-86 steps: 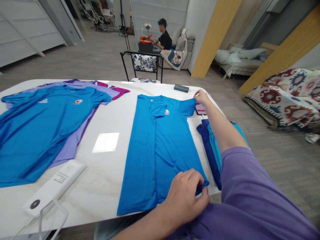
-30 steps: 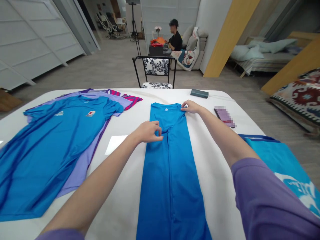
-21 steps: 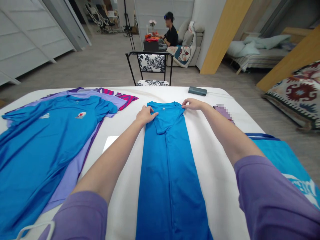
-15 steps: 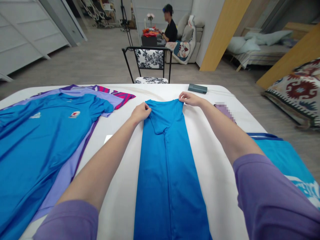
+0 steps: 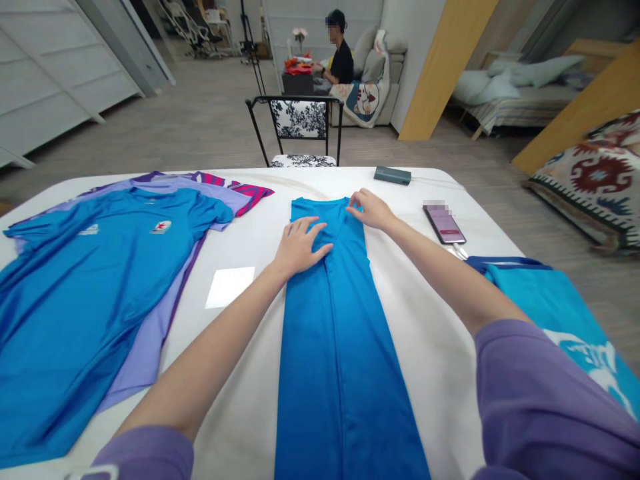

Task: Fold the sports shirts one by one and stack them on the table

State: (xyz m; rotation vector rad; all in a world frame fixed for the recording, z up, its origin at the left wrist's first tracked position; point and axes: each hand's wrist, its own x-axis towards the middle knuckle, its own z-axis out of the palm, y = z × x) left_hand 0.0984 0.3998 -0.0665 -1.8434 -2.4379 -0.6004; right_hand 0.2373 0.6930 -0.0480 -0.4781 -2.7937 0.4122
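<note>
A blue T-shirt (image 5: 325, 347), folded into a long narrow strip, lies lengthwise on the white table with its collar end away from me. My left hand (image 5: 300, 245) rests palm down over the upper left part of it, fingers spread. At the shirt's far right corner, my right hand (image 5: 371, 209) has thumb and fingertips curled together on the fabric edge. To the left another blue T-shirt (image 5: 115, 267) is spread flat, on top of a lavender shirt (image 5: 145, 353) and a purple one with pink stripes (image 5: 253, 193).
On the white table's (image 5: 240, 367) right side are a phone (image 5: 445, 225) with a cable, a dark power bank (image 5: 393, 175) and a turquoise bag (image 5: 550, 300). A white card-like patch (image 5: 230, 287) shows left of centre. Beyond stand a chair (image 5: 300, 120) and a seated person (image 5: 343, 60).
My left hand has let go of the shirt's far left corner, moved nearer and rightward, and spread out on the fabric. My right hand has shifted slightly left; the collar area lies flatter.
</note>
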